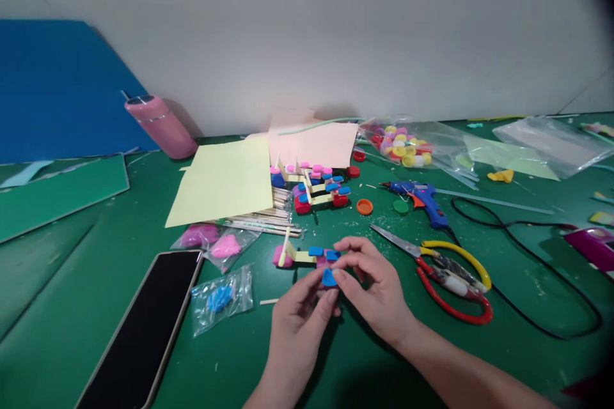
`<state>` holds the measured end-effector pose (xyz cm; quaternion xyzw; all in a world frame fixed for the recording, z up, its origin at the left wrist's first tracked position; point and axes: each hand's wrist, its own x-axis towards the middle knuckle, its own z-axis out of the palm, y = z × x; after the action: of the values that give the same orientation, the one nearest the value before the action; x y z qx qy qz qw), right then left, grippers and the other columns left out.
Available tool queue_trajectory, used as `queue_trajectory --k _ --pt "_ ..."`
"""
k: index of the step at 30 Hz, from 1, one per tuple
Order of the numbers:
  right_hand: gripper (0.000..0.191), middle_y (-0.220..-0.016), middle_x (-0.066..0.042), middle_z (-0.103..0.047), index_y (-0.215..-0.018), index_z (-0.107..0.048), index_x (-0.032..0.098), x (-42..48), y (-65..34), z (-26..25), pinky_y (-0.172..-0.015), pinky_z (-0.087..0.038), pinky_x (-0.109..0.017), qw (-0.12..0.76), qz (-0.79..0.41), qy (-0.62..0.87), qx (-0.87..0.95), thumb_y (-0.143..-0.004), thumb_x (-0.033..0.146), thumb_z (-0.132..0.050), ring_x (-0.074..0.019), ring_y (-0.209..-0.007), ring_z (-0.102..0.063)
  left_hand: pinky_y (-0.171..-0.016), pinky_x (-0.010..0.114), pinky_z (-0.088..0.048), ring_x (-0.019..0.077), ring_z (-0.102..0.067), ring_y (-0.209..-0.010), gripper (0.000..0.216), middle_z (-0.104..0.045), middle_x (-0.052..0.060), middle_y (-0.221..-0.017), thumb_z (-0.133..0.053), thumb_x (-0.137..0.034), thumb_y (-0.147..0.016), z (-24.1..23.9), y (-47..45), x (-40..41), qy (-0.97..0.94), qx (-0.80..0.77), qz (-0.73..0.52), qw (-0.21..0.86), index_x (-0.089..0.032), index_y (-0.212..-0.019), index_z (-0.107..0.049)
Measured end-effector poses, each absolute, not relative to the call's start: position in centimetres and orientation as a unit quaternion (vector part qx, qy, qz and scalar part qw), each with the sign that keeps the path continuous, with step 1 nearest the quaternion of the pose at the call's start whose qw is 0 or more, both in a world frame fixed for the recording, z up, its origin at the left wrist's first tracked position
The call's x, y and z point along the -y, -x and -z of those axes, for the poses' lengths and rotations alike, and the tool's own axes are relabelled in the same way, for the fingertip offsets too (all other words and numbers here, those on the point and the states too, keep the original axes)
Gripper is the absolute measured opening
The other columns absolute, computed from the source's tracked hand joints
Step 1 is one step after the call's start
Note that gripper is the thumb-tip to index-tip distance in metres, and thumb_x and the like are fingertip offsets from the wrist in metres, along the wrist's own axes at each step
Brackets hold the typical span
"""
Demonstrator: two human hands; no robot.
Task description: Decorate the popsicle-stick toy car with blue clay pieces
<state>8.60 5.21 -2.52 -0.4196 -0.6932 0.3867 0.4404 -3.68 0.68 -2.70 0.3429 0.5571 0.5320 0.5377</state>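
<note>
Between the fingertips of my left hand point(304, 313) and my right hand point(371, 287) is a small flat piece of blue clay point(329, 278). Both hands pinch it, thumbs and forefingers closed. Just beyond them stands a small toy car point(302, 257) made of pale sticks with pink wheels and blue clay pads; my right fingers partly cover its right end. Similar toy cars point(321, 195) with red, purple and blue wheels are grouped behind it. Left of my hands lies a clear zip bag point(223, 299) with blue clay inside.
Scissors point(451, 275) and a blue glue gun point(417, 198) with a black cable lie on the right. A phone point(144, 332) is at the left, below a yellow sheet point(223, 182) and wooden sticks point(268, 223). Behind are a pink tumbler point(160, 126) and a bag of bottle caps point(403, 144).
</note>
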Motion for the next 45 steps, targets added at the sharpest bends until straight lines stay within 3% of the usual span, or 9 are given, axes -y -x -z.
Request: queue_trajectory --k 3,8,13,22,25,31,36,45 --pt "0.009 -0.097 -0.008 -0.054 -0.078 -0.064 0.018 -5.1 -8.7 2.6 -0.073 -0.047 -0.028 0.443 -0.389 0.407 0.697 -0.076 0.019 -0.055 -0.0186 -0.091 -0.054 -0.053 0.022 -0.044 0.0095 -0.053 -0.050 0.017 -0.062 -0.002 -0.058 -0.064 -0.020 -0.068 2.7 3.8 -0.8 -0.324 -0.539 -0.537 0.562 -0.018 -0.084 -0.067" --pt "0.010 -0.096 -0.008 -0.054 -0.080 -0.063 0.018 -5.0 -8.9 2.6 -0.076 -0.046 -0.032 0.455 -0.357 0.379 0.722 -0.075 0.019 -0.054 -0.0197 -0.090 -0.055 -0.055 0.023 -0.044 0.0094 -0.052 -0.052 0.017 -0.063 0.000 -0.061 -0.065 -0.020 -0.068 3.0 4.0 -0.8 -0.276 -0.479 -0.558 0.619 -0.017 -0.084 -0.067" --pt "0.017 -0.096 -0.008 -0.056 -0.082 -0.063 0.018 -5.2 -9.1 2.3 -0.073 -0.047 -0.030 0.446 -0.360 0.349 0.741 -0.079 0.013 -0.046 -0.0185 -0.089 -0.055 -0.054 0.023 -0.042 0.0087 -0.053 -0.052 0.014 -0.065 0.001 -0.067 -0.064 -0.019 -0.068 3.0 4.2 -1.0 -0.233 -0.431 -0.572 0.658 -0.016 -0.082 -0.067" --pt "0.013 -0.095 -0.008 -0.054 -0.072 -0.061 0.018 -5.2 -9.2 2.4 -0.072 -0.047 -0.030 0.442 -0.354 0.349 0.746 -0.075 0.012 -0.050 -0.0178 -0.085 -0.055 -0.055 0.019 -0.039 0.0077 -0.052 -0.054 0.010 -0.063 0.002 -0.063 -0.062 -0.017 -0.070 3.0 4.5 -1.1 -0.160 -0.388 -0.560 0.715 -0.013 -0.078 -0.066" --pt "0.012 -0.095 -0.008 -0.054 -0.080 -0.060 0.019 -5.2 -9.3 2.4 -0.077 -0.046 -0.032 0.456 -0.353 0.341 0.742 -0.073 0.013 -0.052 -0.0196 -0.090 -0.054 -0.056 0.019 -0.039 0.0080 -0.051 -0.055 0.010 -0.061 0.002 -0.064 -0.063 -0.018 -0.069 3.0 4.6 -1.1 -0.149 -0.381 -0.554 0.725 -0.013 -0.078 -0.065" --pt "0.032 -0.108 -0.007 -0.047 -0.099 -0.060 0.023 -5.2 -9.5 2.5 -0.078 -0.046 -0.033 0.444 -0.341 0.277 0.781 -0.068 0.014 -0.058 -0.0196 -0.093 -0.052 -0.062 0.020 -0.041 0.0080 -0.052 -0.059 0.012 -0.061 0.001 -0.065 -0.065 -0.018 -0.068 3.0 4.9 -0.9 -0.142 -0.347 -0.532 0.759 -0.013 -0.078 -0.065" --pt "0.027 -0.106 -0.005 -0.048 -0.093 -0.062 0.026 -5.2 -9.4 2.8 -0.074 -0.047 -0.032 0.452 -0.304 0.263 0.796 -0.069 0.014 -0.059 -0.0180 -0.091 -0.051 -0.065 0.021 -0.042 0.0092 -0.053 -0.064 0.013 -0.061 0.002 -0.069 -0.066 -0.019 -0.068 3.0 4.8 -0.6 -0.133 -0.328 -0.526 0.773 -0.012 -0.078 -0.066" --pt "0.019 -0.102 -0.005 -0.051 -0.086 -0.064 0.023 -5.1 -9.4 2.6 -0.073 -0.047 -0.032 0.448 -0.247 0.269 0.816 -0.070 0.013 -0.061 -0.0182 -0.090 -0.050 -0.073 0.023 -0.042 0.0103 -0.055 -0.075 0.018 -0.065 0.003 -0.076 -0.049 -0.019 -0.081 3.2 4.0 -0.7 -0.107 -0.274 -0.538 0.790 -0.013 -0.079 -0.066"
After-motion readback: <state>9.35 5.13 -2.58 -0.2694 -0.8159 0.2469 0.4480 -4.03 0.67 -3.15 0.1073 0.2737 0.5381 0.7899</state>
